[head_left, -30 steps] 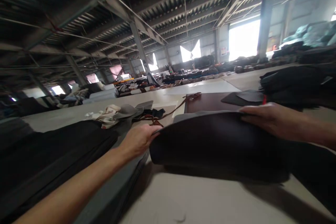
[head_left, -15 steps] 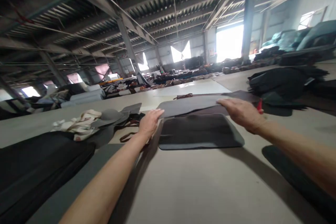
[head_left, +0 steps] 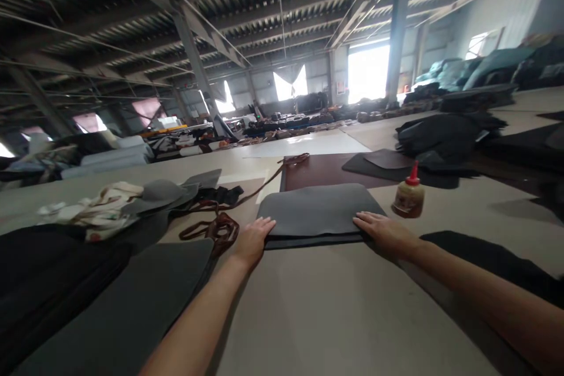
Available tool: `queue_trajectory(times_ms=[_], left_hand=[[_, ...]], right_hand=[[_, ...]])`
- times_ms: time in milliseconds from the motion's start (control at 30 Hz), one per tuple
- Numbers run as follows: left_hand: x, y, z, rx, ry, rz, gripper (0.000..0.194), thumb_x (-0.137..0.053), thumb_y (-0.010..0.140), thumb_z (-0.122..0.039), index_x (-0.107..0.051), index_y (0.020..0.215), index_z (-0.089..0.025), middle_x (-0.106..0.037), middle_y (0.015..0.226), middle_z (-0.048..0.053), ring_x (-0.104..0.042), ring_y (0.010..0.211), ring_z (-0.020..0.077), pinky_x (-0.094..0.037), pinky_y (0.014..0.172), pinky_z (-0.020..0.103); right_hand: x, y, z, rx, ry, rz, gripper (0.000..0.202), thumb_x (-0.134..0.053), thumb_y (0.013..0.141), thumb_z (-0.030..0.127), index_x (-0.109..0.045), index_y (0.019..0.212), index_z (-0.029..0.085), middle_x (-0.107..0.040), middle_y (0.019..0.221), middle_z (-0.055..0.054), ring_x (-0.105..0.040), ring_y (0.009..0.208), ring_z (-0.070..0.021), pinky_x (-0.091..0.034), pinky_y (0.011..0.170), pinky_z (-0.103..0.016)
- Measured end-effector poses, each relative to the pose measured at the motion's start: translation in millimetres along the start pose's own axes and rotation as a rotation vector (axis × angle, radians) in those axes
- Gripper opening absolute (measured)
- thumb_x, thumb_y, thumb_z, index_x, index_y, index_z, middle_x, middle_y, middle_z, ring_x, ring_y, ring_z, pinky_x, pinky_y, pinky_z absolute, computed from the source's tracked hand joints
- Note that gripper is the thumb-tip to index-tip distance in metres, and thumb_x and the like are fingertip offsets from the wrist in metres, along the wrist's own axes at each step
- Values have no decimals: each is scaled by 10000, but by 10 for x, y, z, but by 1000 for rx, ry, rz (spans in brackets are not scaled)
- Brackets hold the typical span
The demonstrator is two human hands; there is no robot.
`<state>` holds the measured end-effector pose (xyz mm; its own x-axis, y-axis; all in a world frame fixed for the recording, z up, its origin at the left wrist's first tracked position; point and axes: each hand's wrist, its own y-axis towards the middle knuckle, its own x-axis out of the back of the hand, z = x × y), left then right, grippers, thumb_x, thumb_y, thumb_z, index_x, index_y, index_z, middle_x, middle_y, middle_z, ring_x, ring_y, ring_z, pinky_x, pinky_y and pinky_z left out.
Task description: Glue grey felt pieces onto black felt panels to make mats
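Note:
A grey flat sheet (head_left: 319, 208) with rounded far corners lies over a dark sheet (head_left: 317, 242) of similar width, whose front edge shows below it. My left hand (head_left: 253, 241) is closed on the near left corner of the grey sheet, fingers on top. At the near right corner, my right hand (head_left: 381, 232) grips the same sheet, its thumb hidden. To the right of that hand stands a glue bottle (head_left: 409, 197) with a red pointed cap and yellowish-brown contents.
Brown straps (head_left: 222, 229) lie left of the sheets, near a crumpled pale cloth (head_left: 110, 205). Large dark sheets (head_left: 127, 305) cover the table's left side. Behind is a maroon sheet (head_left: 312, 170); a dark pile (head_left: 445, 138) sits back right, and another dark piece (head_left: 480, 258) near my right forearm.
Both hands have come down and nearer with the grey sheet, which now covers most of the dark sheet. The glue bottle, mostly hidden behind my right hand before, is in plain view.

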<state>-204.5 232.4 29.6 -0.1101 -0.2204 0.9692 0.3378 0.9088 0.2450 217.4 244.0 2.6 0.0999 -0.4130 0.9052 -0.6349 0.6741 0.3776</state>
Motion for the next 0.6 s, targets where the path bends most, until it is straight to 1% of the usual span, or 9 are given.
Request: queue_trajectory(times_ms=[67,167,333,500,600], left_hand=[[14,-37,-4,-8,12,0,529,-352,951,-44,-554,1415,-197,-518,1500,92,-460,1409,244,-351,1206,424],[14,-89,-6,-10,19,16,532,-359,945,-42,-558,1410,-207,-529,1492,85,-471,1401,227,-354,1206,404],[-12,-132,3,-17,15,47,576,-341,925,-9,-541,1428,-206,-515,1507,66,-459,1410,212,-350,1208,368],[-12,-160,3,-2,35,98,610,-317,921,-3,-501,1462,-217,-479,1538,47,-424,1435,206,-336,1212,354],[61,-133,-64,30,64,140,663,-312,891,23,-467,1486,-226,-439,1566,43,-385,1459,196,-333,1211,348]], right_hand=[[21,-19,23,15,-13,-8,559,-447,816,-43,-616,1330,98,-598,1354,-180,-593,1242,-291,-537,1020,-408],[52,-50,74,34,-33,-13,481,-462,857,-8,-621,1304,72,-619,1307,-206,-618,1197,-313,-547,996,-433],[80,-63,133,27,-57,0,463,-456,829,-49,-654,1236,53,-638,1265,-221,-644,1153,-324,-567,959,-437],[114,-46,163,0,-32,44,466,-469,837,-47,-653,1251,60,-620,1303,-216,-620,1200,-320,-548,1004,-437],[186,5,214,-40,-18,100,470,-450,867,-37,-634,1286,65,-593,1343,-222,-587,1248,-319,-530,1031,-442]])
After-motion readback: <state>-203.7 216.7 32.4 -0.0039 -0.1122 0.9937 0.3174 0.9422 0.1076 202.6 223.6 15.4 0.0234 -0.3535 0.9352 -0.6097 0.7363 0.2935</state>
